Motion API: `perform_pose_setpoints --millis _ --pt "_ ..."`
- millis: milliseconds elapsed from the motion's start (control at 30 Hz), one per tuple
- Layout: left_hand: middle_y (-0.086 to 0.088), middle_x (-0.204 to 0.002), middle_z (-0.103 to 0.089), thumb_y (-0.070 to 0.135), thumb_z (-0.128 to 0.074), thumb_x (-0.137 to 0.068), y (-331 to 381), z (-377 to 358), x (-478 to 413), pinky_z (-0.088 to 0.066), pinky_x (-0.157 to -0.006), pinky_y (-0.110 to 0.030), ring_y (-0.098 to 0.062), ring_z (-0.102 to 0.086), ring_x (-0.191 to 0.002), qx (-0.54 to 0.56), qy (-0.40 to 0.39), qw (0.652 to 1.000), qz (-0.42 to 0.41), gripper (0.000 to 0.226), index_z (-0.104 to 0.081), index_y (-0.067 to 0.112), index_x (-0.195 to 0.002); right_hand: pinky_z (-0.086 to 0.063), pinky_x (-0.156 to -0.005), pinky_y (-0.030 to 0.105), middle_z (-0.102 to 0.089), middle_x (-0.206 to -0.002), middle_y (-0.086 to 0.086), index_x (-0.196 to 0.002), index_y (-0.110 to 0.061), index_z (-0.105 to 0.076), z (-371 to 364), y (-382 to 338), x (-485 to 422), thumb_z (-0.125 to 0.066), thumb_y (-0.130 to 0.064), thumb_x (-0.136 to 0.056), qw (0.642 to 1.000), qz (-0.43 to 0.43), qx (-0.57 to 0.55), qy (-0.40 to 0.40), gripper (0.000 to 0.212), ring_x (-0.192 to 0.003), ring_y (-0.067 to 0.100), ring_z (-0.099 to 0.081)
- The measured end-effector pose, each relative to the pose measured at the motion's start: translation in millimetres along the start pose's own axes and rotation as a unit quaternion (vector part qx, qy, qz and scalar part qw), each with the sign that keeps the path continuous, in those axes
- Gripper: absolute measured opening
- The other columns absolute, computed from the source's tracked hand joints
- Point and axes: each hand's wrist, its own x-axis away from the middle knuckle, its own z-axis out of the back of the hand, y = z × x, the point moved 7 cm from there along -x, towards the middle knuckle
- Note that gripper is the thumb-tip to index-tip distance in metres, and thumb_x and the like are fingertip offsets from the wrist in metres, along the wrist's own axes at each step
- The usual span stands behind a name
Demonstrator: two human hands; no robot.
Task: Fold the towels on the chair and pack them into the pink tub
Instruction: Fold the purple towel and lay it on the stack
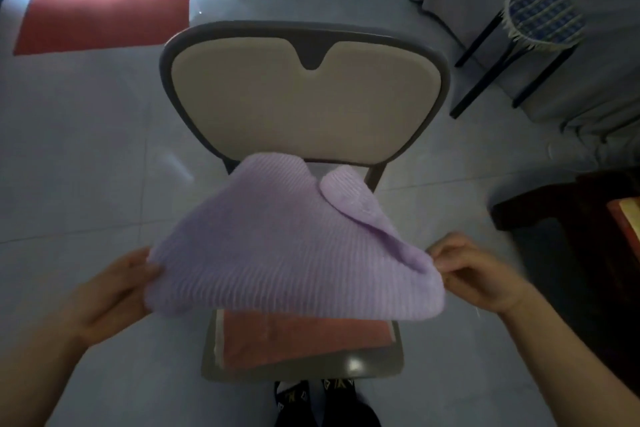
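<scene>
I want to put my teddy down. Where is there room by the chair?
Bare floor left of the chair, this side of the red mat. The seat is crowded: orange towel on it, lilac towel held above. Only its front strip is bare.

The left hand (114,291) and right hand (485,274) are bare, as are both forearms down to the lower frame corners. At bottom centre, black shoes (294,395) show pale gold geometric markings above dark trousers (346,418).

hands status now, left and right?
Left hand: grips the near-left corner of the purple towel.
Right hand: pinches its near-right corner.
</scene>
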Motion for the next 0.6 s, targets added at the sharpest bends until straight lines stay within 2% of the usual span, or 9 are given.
perform_pose_setpoints --millis 33,100,167,200,267,300,400,500,600 --pt "-0.014 -0.105 -0.072 0.015 -0.062 -0.077 -17 -9 2 -0.058 -0.075 -0.045 -0.026 -0.071 -0.091 -0.015 0.002 0.999 0.033 0.028 -0.074 0.01 -0.103 -0.051 -0.059 0.02 -0.067 -0.059 0.009 -0.06 -0.002 -0.073 4 18 1 -0.073 -0.008 -0.068 0.999 -0.038 0.026 0.025 0.01 -0.055 0.013 -0.062" --pt "-0.018 -0.109 -0.07 0.023 -0.067 -0.078 -57 -23 2 -0.054 -0.084 -0.047 -0.036 -0.067 -0.1 -0.071 -0.016 0.99 0.12 0.038 -0.067 0.004 -0.112 -0.048 -0.058 0.018 -0.063 -0.054 0.003 -0.051 -0.008 -0.07 20 67 5 -0.064 0.0 -0.07 0.985 -0.126 0.08 0.083 0.022 -0.052 0.007 -0.058" --pt "-0.018 -0.103 -0.072 0.022 -0.064 -0.08 -83 -11 -9 -0.053 -0.08 -0.041 -0.033 -0.068 -0.091 -0.172 0.023 0.968 0.183 0.036 -0.063 0.002 -0.11 -0.051 -0.068 0.026 -0.064 -0.061 0.006 -0.056 -0.009 -0.07 29 107 6 -0.067 -0.019 -0.062 0.963 -0.192 0.144 0.122 0.012 -0.063 0.013 -0.062" --pt "-0.018 -0.098 -0.072 0.024 -0.066 -0.08 -95 -6 -18 -0.053 -0.073 -0.036 -0.03 -0.068 -0.084 -0.221 0.04 0.953 0.203 0.034 -0.063 0.001 -0.104 -0.053 -0.073 0.033 -0.066 -0.065 0.009 -0.06 -0.009 -0.07 34 123 5 -0.067 -0.028 -0.058 0.95 -0.222 0.169 0.137 0.019 -0.067 0.019 -0.064" --pt "-0.014 -0.089 -0.07 0.03 -0.071 -0.08 -108 -1 -32 -0.051 -0.063 -0.029 -0.024 -0.065 -0.074 -0.32 0.06 0.914 0.242 0.032 -0.059 0.004 -0.094 -0.054 -0.079 0.038 -0.07 -0.07 0.015 -0.066 -0.007 -0.072 43 146 6 -0.067 -0.03 -0.069 0.914 -0.289 0.236 0.158 0.024 -0.071 0.028 -0.069" --pt "-0.014 -0.089 -0.069 0.033 -0.071 -0.081 -109 -1 -39 -0.049 -0.061 -0.027 -0.023 -0.062 -0.073 -0.376 0.06 0.89 0.252 0.033 -0.057 0.005 -0.092 -0.055 -0.077 0.035 -0.072 -0.072 0.015 -0.071 -0.005 -0.072 49 155 4 -0.063 -0.029 -0.079 0.893 -0.322 0.281 0.143 0.027 -0.072 0.028 -0.071" --pt "-0.014 -0.097 -0.064 0.036 -0.068 -0.082 -74 -1 -80 -0.042 -0.067 -0.027 -0.023 -0.056 -0.081 -0.532 0.113 0.824 0.163 0.034 -0.057 0.007 -0.096 -0.052 -0.065 0.026 -0.073 -0.068 0.01 -0.069 -0.006 -0.073 63 146 -20 -0.057 -0.036 -0.086 0.845 -0.312 0.406 0.155 0.038 -0.066 0.021 -0.071" --pt "-0.009 -0.098 -0.06 0.029 -0.065 -0.086 -33 -25 -123 -0.041 -0.077 -0.031 -0.023 -0.056 -0.09 -0.493 0.169 0.853 0.025 0.026 -0.058 0.01 -0.103 -0.044 -0.06 0.026 -0.064 -0.064 -0.003 -0.065 -0.018 -0.062 78 107 -63 -0.058 -0.047 -0.085 0.807 -0.184 0.485 0.282 0.036 -0.067 0.019 -0.063" --pt "-0.012 -0.105 -0.064 0.026 -0.062 -0.088 -30 -39 -174 -0.045 -0.085 -0.032 -0.028 -0.059 -0.1 -0.48 0.177 0.859 0.015 0.027 -0.061 0.009 -0.108 -0.043 -0.071 0.028 -0.065 -0.092 0.0 -0.095 -0.021 -0.061 69 107 -115 -0.053 -0.062 -0.082 0.759 -0.186 0.557 0.281 0.044 -0.088 0.021 -0.061"
